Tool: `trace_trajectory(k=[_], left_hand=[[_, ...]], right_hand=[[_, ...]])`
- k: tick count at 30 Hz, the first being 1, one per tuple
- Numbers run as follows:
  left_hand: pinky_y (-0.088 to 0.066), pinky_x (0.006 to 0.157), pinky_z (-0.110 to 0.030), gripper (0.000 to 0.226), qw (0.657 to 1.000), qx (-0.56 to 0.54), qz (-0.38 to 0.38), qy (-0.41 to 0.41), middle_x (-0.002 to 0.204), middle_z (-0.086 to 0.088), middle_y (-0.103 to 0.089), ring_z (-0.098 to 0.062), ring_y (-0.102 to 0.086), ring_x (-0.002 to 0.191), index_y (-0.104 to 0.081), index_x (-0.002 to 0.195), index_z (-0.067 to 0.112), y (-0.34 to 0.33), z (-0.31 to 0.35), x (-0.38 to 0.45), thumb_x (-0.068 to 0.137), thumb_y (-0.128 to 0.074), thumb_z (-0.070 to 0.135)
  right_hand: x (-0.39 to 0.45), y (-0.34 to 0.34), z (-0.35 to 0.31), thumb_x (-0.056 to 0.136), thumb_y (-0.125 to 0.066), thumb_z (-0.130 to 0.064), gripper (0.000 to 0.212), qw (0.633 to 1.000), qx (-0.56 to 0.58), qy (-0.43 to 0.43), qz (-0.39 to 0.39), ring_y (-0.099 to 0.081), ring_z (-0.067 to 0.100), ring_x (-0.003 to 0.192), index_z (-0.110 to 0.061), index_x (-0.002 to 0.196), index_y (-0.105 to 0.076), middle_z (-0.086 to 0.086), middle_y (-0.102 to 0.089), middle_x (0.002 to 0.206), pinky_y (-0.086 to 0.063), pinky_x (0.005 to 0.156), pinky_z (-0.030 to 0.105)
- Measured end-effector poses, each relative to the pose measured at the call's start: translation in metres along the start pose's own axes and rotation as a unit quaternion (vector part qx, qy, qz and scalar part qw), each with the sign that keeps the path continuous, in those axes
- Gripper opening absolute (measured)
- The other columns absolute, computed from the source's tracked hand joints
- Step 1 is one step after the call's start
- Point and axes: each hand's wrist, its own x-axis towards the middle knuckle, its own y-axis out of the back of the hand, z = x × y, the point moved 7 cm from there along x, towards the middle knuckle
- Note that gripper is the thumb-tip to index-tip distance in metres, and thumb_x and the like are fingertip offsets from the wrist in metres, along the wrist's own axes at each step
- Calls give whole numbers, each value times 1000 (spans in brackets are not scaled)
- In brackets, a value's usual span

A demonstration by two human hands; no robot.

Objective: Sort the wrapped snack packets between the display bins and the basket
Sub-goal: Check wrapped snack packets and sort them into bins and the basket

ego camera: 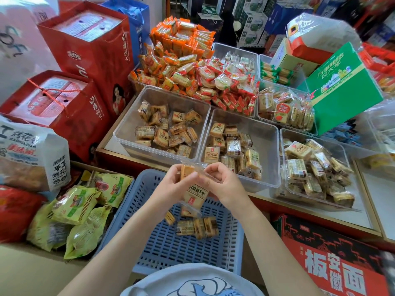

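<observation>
Head view: both forearms reach forward over the blue basket (pixel 149 201). Left hand (pixel 171 184) curls round a tan snack packet (pixel 195 194), pinching its upper part; right hand (pixel 224 184) pinches the wrapper's other side, above loose packets (pixel 196 226) lying in the basket.

Bins (pixel 119 133) clear smooth plastic, basket (pixel 149 212) matt blue slotted plastic, packets (pixel 229 148) in glossy crinkled clear film, red boxes (pixel 89 67) smooth printed card, green bags (pixel 74 204) shiny film, counter edge (pixel 316 212) glossy red trim.
</observation>
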Motion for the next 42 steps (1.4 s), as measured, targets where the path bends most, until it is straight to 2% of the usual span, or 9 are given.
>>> trace_trajectory(k=[9, 14, 19, 24, 28, 31, 36, 39, 42], left_hand=[[-62, 83, -42, 72, 999, -15, -30, -9, 112, -10, -74, -25, -73, 102, -53, 125, 26, -2, -7, 0, 65, -91, 39], [-62, 76, -42, 51, 1000, -13, -16, 1, 107, -8, -75, -25, -75, 96, -56, 118, 23, -4, 4, 1, 79, -74, 51], [-55, 67, -35, 12, 1000, -11, 30, -1, 92, -8, -72, -21, -70, 82, -61, 103, 17, -5, 5, 5, 99, -62, 28], [-60, 75, -40, 34, 999, -17, 13, 47, 103, -6, -77, -23, -75, 92, -64, 115, 23, -13, -6, 5, 102, -50, 51], [-61, 87, -46, 58, 998, -26, -38, 51, 112, -3, -76, -24, -75, 100, -56, 127, 20, -21, -10, 1, 80, -69, 51], [-61, 82, -45, 67, 997, -49, 6, 57, 112, -7, -76, -25, -76, 97, -54, 128, 15, -18, -13, 5, 75, -71, 51], [-62, 79, -43, 30, 991, -93, 52, 84, 113, -13, -75, -27, -75, 99, -58, 125, 14, -15, -30, 20, 104, -55, 35], [-62, 73, -36, 26, 991, -99, 48, 82, 114, -13, -75, -25, -75, 101, -58, 129, 11, -21, -39, 29, 105, -56, 19], [-63, 70, -38, 28, 986, -99, 96, 95, 110, -11, -75, -24, -76, 97, -57, 126, 10, -22, -44, 38, 100, -64, 19]], right_hand=[[2, 13, 6, 100, -63, -25, 24, 998, 14, 4, 68, -61, 29, 62, -2, 92, -64, 10, -69, 73, -53, 59, 41], [4, 13, -2, 96, -69, -27, 22, 997, -37, 15, 68, -66, 23, 64, -7, 87, -65, 17, -73, 80, -56, 58, 34], [4, 12, 0, 92, -74, -25, 27, 997, 17, 18, 77, -61, 24, 58, -7, 77, -61, 22, -71, 77, -52, 51, 28], [6, 23, 4, 91, -76, -22, 26, 991, 60, 24, 120, -57, 20, 55, -9, 74, -61, 5, -65, 63, -48, 47, 26], [9, 36, 7, 91, -75, -25, 21, 983, 91, 22, 156, -61, 21, 62, -8, 81, -66, 3, -66, 68, -52, 55, 31], [12, 34, 19, 94, -68, -39, 28, 985, 101, -13, 137, -69, 17, 74, -12, 103, -66, 3, -73, 86, -60, 73, 34], [13, 18, 53, 85, -67, -52, 54, 992, 82, -99, 18, -73, 18, 103, -13, 122, -64, 5, -76, 113, -61, 88, 36], [14, 31, 67, 85, -72, -46, 49, 986, 99, -129, 48, -72, 21, 104, -11, 119, -64, 7, -75, 112, -59, 95, 44], [18, 55, 73, 94, -71, -35, 36, 978, 128, -143, 86, -75, 19, 97, -13, 120, -59, 8, -74, 111, -63, 81, 40]])
